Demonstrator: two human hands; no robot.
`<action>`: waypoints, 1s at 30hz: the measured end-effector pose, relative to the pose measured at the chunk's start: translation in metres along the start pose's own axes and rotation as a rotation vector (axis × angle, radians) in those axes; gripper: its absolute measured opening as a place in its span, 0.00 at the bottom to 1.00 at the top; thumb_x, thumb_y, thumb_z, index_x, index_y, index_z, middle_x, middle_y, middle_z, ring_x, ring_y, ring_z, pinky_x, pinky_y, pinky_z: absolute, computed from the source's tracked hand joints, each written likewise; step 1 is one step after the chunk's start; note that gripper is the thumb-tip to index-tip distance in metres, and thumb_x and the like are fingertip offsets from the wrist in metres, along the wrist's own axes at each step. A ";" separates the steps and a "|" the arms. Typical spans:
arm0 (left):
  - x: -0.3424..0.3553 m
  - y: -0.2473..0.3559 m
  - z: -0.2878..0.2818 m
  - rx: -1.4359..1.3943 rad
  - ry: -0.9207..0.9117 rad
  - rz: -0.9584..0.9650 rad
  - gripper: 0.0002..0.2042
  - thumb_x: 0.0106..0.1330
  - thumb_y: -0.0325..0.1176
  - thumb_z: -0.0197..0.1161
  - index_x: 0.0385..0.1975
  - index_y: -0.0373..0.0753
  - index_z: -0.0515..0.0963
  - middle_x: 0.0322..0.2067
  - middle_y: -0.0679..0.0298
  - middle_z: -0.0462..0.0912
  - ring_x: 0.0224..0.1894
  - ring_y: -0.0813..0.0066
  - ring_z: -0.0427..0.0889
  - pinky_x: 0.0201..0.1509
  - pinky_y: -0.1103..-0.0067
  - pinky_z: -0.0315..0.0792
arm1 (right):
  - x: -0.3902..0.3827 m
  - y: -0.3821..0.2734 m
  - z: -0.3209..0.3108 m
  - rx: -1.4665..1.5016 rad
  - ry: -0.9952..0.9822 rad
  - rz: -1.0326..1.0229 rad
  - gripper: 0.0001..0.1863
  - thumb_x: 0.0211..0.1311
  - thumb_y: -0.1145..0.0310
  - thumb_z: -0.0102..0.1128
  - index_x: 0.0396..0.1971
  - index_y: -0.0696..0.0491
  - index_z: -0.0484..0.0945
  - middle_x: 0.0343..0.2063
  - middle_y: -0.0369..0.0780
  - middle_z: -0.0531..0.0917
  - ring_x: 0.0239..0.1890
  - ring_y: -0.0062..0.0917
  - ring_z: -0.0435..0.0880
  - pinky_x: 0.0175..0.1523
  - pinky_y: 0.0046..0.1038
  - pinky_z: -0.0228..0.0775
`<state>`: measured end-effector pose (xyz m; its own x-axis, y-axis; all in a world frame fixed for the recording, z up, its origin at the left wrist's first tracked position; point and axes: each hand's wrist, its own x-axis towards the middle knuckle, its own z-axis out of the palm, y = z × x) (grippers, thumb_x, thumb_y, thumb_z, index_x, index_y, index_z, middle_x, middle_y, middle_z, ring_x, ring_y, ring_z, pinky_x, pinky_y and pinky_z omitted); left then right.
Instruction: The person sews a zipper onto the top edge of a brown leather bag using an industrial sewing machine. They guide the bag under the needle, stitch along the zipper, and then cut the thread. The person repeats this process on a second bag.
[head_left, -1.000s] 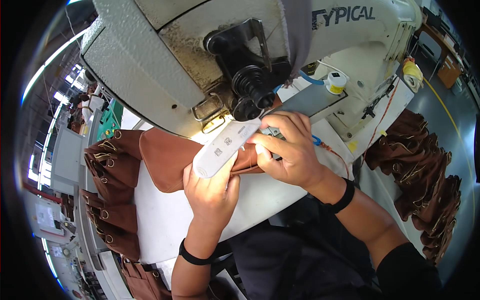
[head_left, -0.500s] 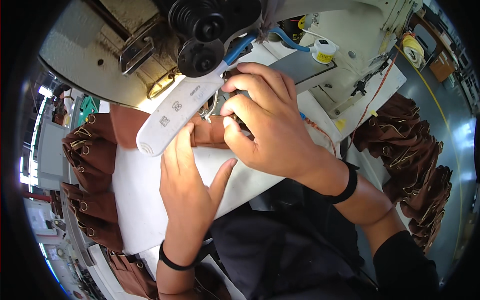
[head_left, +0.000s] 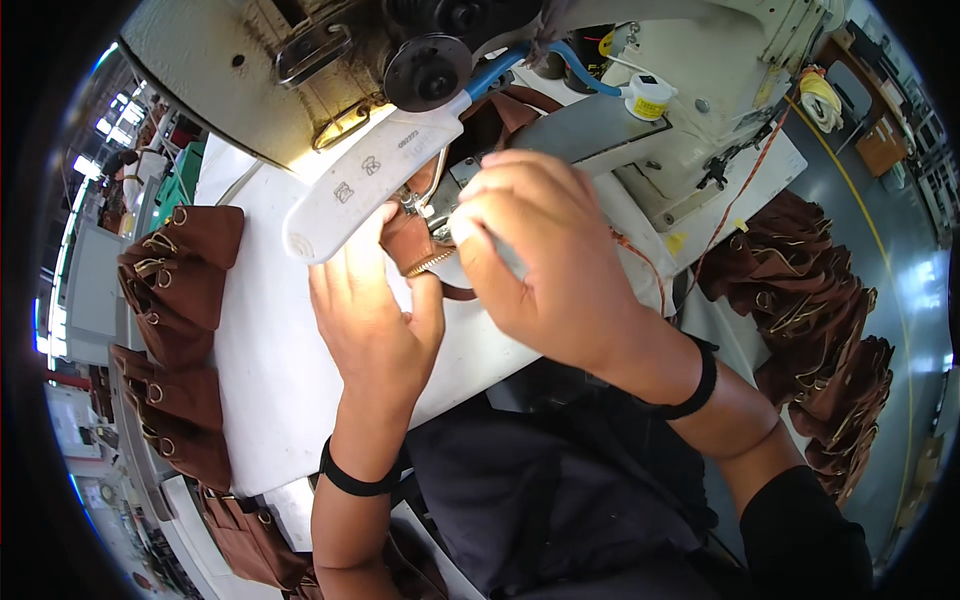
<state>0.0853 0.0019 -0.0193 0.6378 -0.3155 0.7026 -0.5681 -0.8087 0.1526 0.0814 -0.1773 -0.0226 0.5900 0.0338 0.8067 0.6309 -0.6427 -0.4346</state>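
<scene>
A brown leather piece with a brass-toothed zipper (head_left: 408, 240) lies at the presser foot (head_left: 424, 208) of a sewing machine (head_left: 225, 75). My left hand (head_left: 372, 325) grips its near left edge, the thumb by the zipper and the fingers partly under a white lamp bar (head_left: 365, 180). Just right of the presser foot is my right hand (head_left: 555, 260), slightly blurred, thumb and forefinger drawn together. Whatever sits between those fingertips is hidden. More brown leather (head_left: 515, 110) shows behind the machine's bed.
Brown leather pouches with metal rings (head_left: 185, 270) line the left side of the white table (head_left: 270, 400). A large heap of similar brown pieces (head_left: 790, 270) hangs at the right. A small white bottle (head_left: 648, 97) stands on the machine bed, near an orange cord (head_left: 735, 205).
The leather piece has turned, bringing its zipper toward me. My left thumb has closed in on it, and my right fingers have drawn together. The view has shifted slightly.
</scene>
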 end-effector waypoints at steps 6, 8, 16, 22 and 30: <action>-0.003 -0.005 0.002 -0.061 0.131 0.094 0.22 0.54 0.16 0.64 0.51 0.37 0.83 0.47 0.57 0.87 0.52 0.55 0.85 0.60 0.65 0.75 | 0.019 0.028 0.004 -0.088 0.099 -0.054 0.04 0.59 0.72 0.64 0.33 0.54 0.84 0.39 0.39 0.83 0.50 0.38 0.80 0.59 0.41 0.66; -0.006 -0.005 0.000 -0.071 0.146 0.104 0.20 0.54 0.15 0.65 0.49 0.35 0.83 0.46 0.56 0.89 0.51 0.56 0.87 0.56 0.67 0.79 | 0.021 0.029 0.009 -0.134 0.119 -0.039 0.04 0.59 0.70 0.66 0.31 0.53 0.87 0.40 0.38 0.83 0.52 0.36 0.79 0.62 0.42 0.64; -0.013 -0.004 0.006 -0.112 0.133 0.023 0.18 0.54 0.14 0.67 0.46 0.34 0.84 0.41 0.58 0.88 0.43 0.58 0.87 0.47 0.69 0.80 | 0.026 0.020 0.042 -0.192 0.159 0.074 0.07 0.57 0.64 0.72 0.26 0.53 0.88 0.39 0.36 0.85 0.58 0.34 0.77 0.67 0.43 0.57; -0.012 -0.004 0.007 -0.052 0.167 0.096 0.22 0.52 0.15 0.70 0.49 0.37 0.87 0.41 0.60 0.87 0.41 0.64 0.86 0.44 0.73 0.80 | 0.023 0.028 0.052 -0.083 0.252 0.057 0.07 0.52 0.68 0.70 0.22 0.54 0.86 0.37 0.36 0.86 0.58 0.38 0.76 0.68 0.49 0.55; -0.012 -0.012 0.006 -0.083 0.149 0.159 0.23 0.52 0.15 0.71 0.50 0.38 0.87 0.48 0.58 0.89 0.42 0.64 0.87 0.47 0.74 0.82 | 0.021 0.027 0.051 -0.072 0.265 0.039 0.06 0.52 0.69 0.71 0.24 0.56 0.84 0.37 0.37 0.86 0.58 0.38 0.77 0.66 0.46 0.57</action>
<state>0.0877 0.0123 -0.0338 0.4563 -0.3540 0.8164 -0.7004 -0.7088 0.0841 0.1361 -0.1548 -0.0376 0.4550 -0.1877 0.8705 0.5668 -0.6929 -0.4457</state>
